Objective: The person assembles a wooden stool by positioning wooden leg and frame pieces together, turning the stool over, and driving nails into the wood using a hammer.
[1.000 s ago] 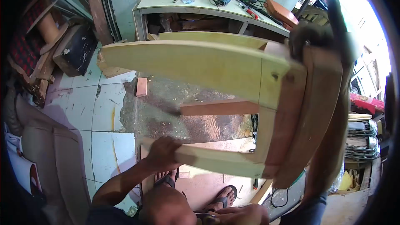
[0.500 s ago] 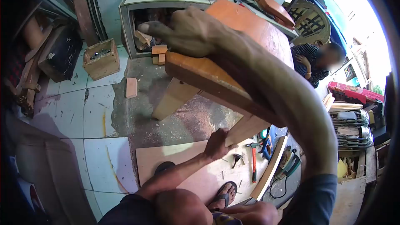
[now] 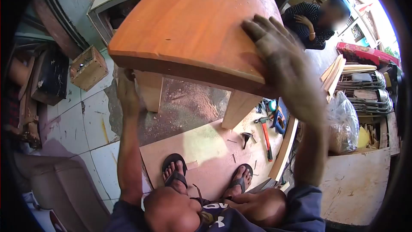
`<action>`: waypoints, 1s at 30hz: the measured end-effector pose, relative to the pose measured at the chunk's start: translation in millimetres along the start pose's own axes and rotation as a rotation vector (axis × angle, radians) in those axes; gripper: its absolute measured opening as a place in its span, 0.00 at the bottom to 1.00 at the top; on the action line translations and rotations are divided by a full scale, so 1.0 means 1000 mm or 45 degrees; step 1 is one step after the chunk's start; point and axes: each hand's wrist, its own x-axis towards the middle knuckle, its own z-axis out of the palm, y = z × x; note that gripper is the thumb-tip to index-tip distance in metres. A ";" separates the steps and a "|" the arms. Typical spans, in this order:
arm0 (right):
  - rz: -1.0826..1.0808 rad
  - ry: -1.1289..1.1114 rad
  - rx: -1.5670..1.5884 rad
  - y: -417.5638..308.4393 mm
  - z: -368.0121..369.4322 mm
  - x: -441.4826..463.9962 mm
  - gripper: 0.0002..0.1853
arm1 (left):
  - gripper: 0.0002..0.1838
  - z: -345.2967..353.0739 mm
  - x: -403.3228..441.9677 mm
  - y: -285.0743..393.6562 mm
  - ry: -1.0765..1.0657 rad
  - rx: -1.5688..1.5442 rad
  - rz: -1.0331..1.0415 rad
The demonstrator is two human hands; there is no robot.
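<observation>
A wooden stool [image 3: 193, 21] with an orange-brown varnished top and pale, unvarnished legs stands upright in front of me. My right hand [image 3: 285, 58], somewhat blurred, lies against the right edge of its top with fingers stretched out and apart. Below the left corner of the seat is my left hand [image 3: 127, 89], beside a pale leg [image 3: 149, 90]; its fingertips are hidden or smeared, so their grip does not show. Another leg [image 3: 240, 107] stands at the near right, its foot by the plywood sheet.
On the plywood sheet [image 3: 193, 146] lie a hammer [image 3: 266, 139], a dark-headed tool [image 3: 246, 139] and several nails. A blue-handled tool [image 3: 281, 118] is at the right. A wooden box [image 3: 89, 68] sits on the tiles. A person [image 3: 311, 23] sits beyond the stool.
The stool has swung from tilted to upright and come closer. My right hand has moved from its far left edge to the right edge; my left hand has let go of the near leg and shifted left.
</observation>
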 end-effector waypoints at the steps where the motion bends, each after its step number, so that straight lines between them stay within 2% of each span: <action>1: -0.015 0.106 0.177 0.005 0.009 -0.004 0.29 | 0.16 0.008 0.003 -0.007 -0.026 0.010 -0.030; 2: -0.030 0.215 0.357 0.007 0.015 -0.008 0.27 | 0.16 0.010 -0.001 -0.011 -0.047 0.020 -0.072; 5: -0.139 0.275 0.397 0.012 0.018 -0.002 0.22 | 0.16 0.006 -0.018 -0.012 -0.056 0.068 -0.140; 8: -0.191 0.404 0.602 0.029 0.026 0.012 0.23 | 0.17 0.000 -0.040 -0.002 -0.015 0.123 -0.159; 10: -0.163 0.361 0.635 0.043 0.028 0.022 0.24 | 0.17 -0.001 -0.050 0.008 0.001 0.168 -0.159; 13: -0.141 0.161 1.011 0.059 0.039 0.038 0.26 | 0.17 0.001 -0.066 0.023 0.012 0.299 -0.168; 14: -0.166 0.175 1.017 0.060 0.038 0.043 0.26 | 0.17 0.004 -0.073 0.028 0.016 0.372 -0.170; 16: -0.216 0.150 0.590 0.059 0.032 0.052 0.27 | 0.18 0.009 -0.079 0.039 0.059 0.528 -0.133; 17: -0.052 -0.029 0.480 0.043 0.008 0.052 0.27 | 0.18 0.011 -0.081 0.042 0.127 0.594 -0.059; 19: -0.098 0.118 0.453 0.018 -0.017 0.059 0.27 | 0.18 0.011 -0.076 0.040 0.366 0.649 0.271; 20: -0.126 0.246 0.427 0.012 -0.021 0.061 0.27 | 0.19 -0.021 -0.082 0.016 0.072 0.640 0.101; 21: -0.201 0.250 0.396 0.011 -0.021 0.059 0.29 | 0.20 -0.030 -0.078 0.011 -0.074 0.637 0.024; 22: -0.462 0.362 -0.242 0.019 0.003 0.064 0.30 | 0.20 -0.039 -0.074 0.007 -0.220 0.638 -0.054; 24: -0.270 0.144 -0.206 0.016 0.036 0.048 0.32 | 0.21 -0.043 -0.059 0.032 -0.015 0.278 -0.053; 26: -0.270 0.154 -0.221 0.019 0.036 0.046 0.32 | 0.21 -0.040 -0.035 0.066 0.186 -0.106 -0.046; 28: -0.290 0.132 -0.230 0.019 0.033 0.047 0.32 | 0.26 -0.045 -0.010 0.120 0.250 -0.039 0.207; 30: -0.242 -0.047 -0.077 0.014 0.021 0.053 0.27 | 0.26 -0.041 0.012 0.154 0.139 -0.210 0.538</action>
